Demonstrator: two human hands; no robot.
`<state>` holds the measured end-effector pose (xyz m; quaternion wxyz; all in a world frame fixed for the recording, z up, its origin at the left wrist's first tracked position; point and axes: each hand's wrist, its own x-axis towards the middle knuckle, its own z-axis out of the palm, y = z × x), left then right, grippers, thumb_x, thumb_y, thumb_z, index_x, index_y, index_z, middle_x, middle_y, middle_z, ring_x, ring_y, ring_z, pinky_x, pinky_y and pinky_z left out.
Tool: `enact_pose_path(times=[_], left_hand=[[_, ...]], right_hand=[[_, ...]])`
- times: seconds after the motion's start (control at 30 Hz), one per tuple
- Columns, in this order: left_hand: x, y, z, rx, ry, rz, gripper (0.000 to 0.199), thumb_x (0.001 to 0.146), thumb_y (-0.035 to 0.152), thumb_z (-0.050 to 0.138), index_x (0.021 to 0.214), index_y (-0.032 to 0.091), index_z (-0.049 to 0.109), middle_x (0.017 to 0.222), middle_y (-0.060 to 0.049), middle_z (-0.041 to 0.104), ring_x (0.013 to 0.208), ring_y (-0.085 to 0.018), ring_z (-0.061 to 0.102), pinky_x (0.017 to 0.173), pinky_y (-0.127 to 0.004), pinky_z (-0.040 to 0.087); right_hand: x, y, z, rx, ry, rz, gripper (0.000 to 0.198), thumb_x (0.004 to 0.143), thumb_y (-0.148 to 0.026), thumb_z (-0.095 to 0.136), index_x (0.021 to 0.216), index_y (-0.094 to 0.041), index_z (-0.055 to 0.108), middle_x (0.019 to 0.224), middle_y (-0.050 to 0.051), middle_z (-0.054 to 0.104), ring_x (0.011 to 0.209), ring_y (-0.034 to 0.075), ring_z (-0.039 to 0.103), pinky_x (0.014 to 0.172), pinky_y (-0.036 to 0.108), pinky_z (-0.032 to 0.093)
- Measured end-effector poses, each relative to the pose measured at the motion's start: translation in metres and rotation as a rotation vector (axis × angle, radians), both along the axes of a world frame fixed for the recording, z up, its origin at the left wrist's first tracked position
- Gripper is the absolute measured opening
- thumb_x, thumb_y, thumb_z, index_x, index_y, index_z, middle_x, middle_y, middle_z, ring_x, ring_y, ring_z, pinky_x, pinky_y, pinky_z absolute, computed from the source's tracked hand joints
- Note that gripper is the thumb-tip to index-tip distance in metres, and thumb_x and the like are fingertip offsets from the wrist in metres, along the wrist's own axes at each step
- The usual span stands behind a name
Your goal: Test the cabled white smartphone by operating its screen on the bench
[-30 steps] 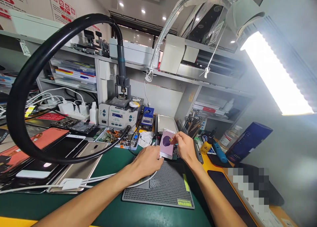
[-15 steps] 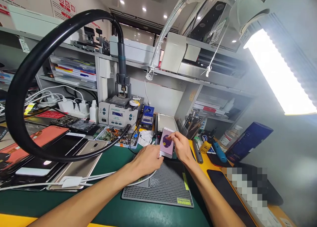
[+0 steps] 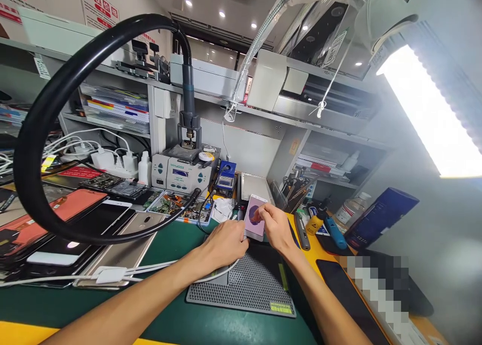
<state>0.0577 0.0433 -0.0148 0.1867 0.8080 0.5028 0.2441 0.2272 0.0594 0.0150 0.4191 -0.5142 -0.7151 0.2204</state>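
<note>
In front of me a white-framed phone (image 3: 255, 225) tilts up, its lit screen showing a pale pink background with a dark round picture. My left hand (image 3: 226, 242) is closed at its lower left corner, around the end of a white cable (image 3: 224, 274); its fingertips and the plug are mostly hidden. Over the right side of the screen is my right hand (image 3: 276, 227), with a bent finger at the glass and the others loosely curled, holding nothing. A grey perforated mat (image 3: 256, 284) lies below the phone.
Several phones, including a gold one (image 3: 126, 244), lie at left under a looping black hose (image 3: 28, 149). Behind stand a grey rework station (image 3: 181, 174) and a parts tray (image 3: 181, 207). Tools, including a yellow bottle (image 3: 313, 224), stand at right. A bright lamp (image 3: 425, 109) hangs above.
The right finger has shifted slightly on the screen and looks more bent. My left hand stays at the phone's lower corner. The whole view has shifted a little.
</note>
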Motion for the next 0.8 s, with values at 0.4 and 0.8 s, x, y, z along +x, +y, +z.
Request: enact_pose_path(times=[0.4, 0.8], left_hand=[[0.000, -0.001, 0.001, 0.014, 0.004, -0.024, 0.021, 0.082, 0.023, 0.054, 0.067, 0.023, 0.039, 0.070, -0.003, 0.060, 0.067, -0.020, 0.057, 0.058, -0.029, 0.025], [-0.001, -0.002, 0.005, 0.011, 0.031, -0.006, 0.017, 0.082, 0.024, 0.056, 0.069, 0.022, 0.044, 0.072, -0.003, 0.062, 0.068, -0.019, 0.059, 0.057, -0.029, 0.028]], right_hand=[[0.010, 0.003, 0.005, 0.044, -0.117, -0.168, 0.034, 0.093, -0.034, 0.040, 0.071, -0.020, 0.062, 0.071, 0.005, 0.071, 0.070, 0.021, 0.063, 0.069, 0.030, 0.040], [0.005, 0.001, 0.005, 0.029, -0.113, -0.106, 0.036, 0.094, -0.034, 0.038, 0.073, -0.018, 0.064, 0.077, 0.005, 0.070, 0.075, 0.019, 0.062, 0.072, 0.028, 0.040]])
